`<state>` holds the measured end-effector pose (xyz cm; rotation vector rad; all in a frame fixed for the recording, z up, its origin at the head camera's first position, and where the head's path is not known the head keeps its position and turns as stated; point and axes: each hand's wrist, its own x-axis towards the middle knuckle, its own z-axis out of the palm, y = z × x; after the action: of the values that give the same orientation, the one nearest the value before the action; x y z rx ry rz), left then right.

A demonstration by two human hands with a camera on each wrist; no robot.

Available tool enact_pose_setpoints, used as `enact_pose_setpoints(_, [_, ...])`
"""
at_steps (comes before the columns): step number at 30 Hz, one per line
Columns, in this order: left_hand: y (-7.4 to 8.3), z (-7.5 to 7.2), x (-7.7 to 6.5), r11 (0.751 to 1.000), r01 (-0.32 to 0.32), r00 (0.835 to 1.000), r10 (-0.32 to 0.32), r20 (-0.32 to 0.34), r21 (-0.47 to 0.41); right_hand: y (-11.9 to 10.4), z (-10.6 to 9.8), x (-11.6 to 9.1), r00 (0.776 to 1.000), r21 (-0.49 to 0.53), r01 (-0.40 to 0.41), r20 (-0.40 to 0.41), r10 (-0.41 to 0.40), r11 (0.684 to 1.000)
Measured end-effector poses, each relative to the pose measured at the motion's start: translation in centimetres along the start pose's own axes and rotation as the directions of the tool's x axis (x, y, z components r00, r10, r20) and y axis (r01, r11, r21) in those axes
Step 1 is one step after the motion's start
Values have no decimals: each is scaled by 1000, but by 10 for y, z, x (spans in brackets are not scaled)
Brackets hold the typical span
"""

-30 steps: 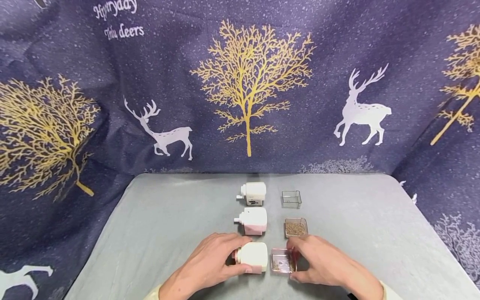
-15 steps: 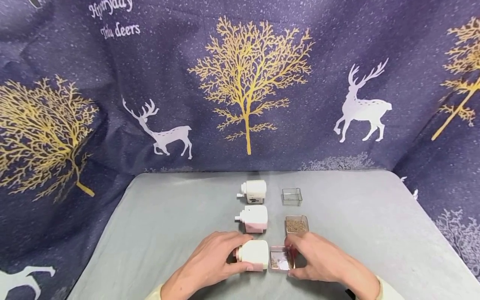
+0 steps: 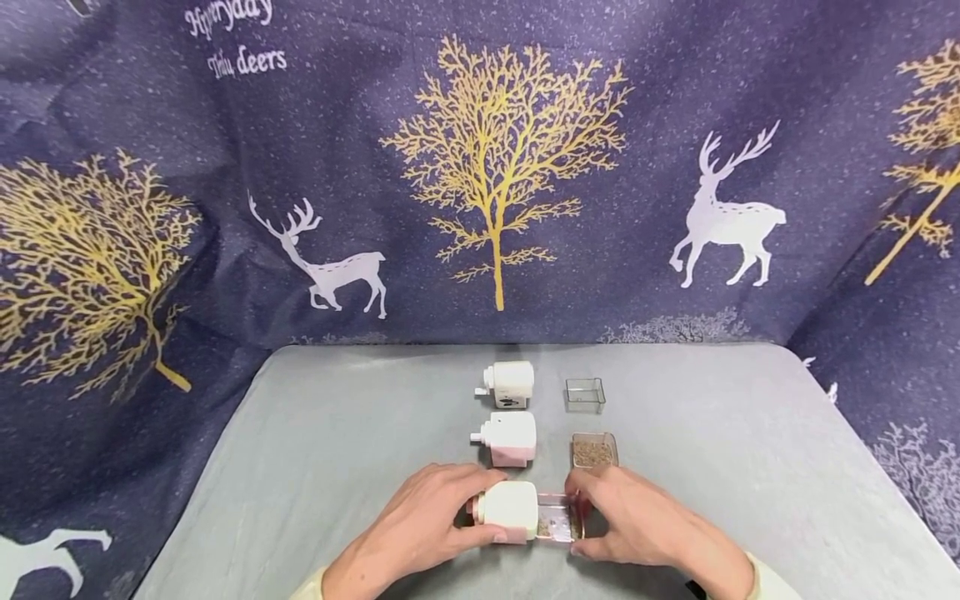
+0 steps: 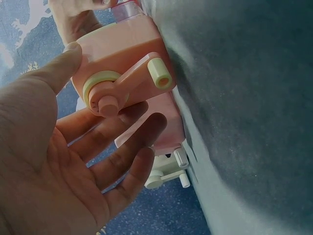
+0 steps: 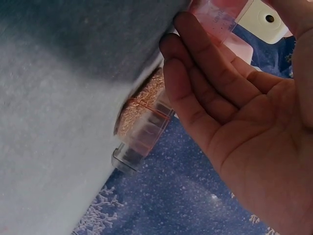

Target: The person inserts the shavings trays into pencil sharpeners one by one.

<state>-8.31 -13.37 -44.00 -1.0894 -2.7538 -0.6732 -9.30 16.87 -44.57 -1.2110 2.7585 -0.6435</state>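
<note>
My left hand (image 3: 416,521) grips the nearest crank pencil sharpener (image 3: 508,507), cream on top and pink below, thumb and fingers on its two sides. In the left wrist view, its pink crank with a yellow knob (image 4: 159,73) faces my palm. My right hand (image 3: 637,517) pinches a clear pink shavings drawer (image 3: 553,518) by its two sides. The drawer's left end meets the sharpener's right side and seems partly inside it. A few shavings lie in it. The right wrist view shows the sharpener's cream face with a dark round hole (image 5: 269,19) above the drawer.
Behind stand a white-and-pink sharpener (image 3: 510,437) and a white one (image 3: 512,383), cranks to the left. Right of them sit a drawer full of shavings (image 3: 594,452) and a clear grey drawer (image 3: 585,393). A grey cloth (image 3: 337,433) covers the table; a patterned curtain (image 3: 585,275) hangs behind.
My right hand has moved left with the pink drawer, bringing it from a gap beside the sharpener up against its right side. The left hand has kept its grip on the sharpener.
</note>
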Motion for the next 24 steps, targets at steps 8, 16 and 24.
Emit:
enact_pose_setpoints(8, [-1,0,0,1000,4,1000,-4,28,-12,-1,1,0,1000,34,-14,8,13,999])
enact_pose_setpoints(16, [-1,0,-1,1000,2,1000,-2,17,-18,-3,5,3,1000,35,-13,2,13,999])
enact_pose_setpoints(24, [-1,1,0,1000,9,1000,-9,13,-16,-5,6,5,1000,39,-13,3,13,999])
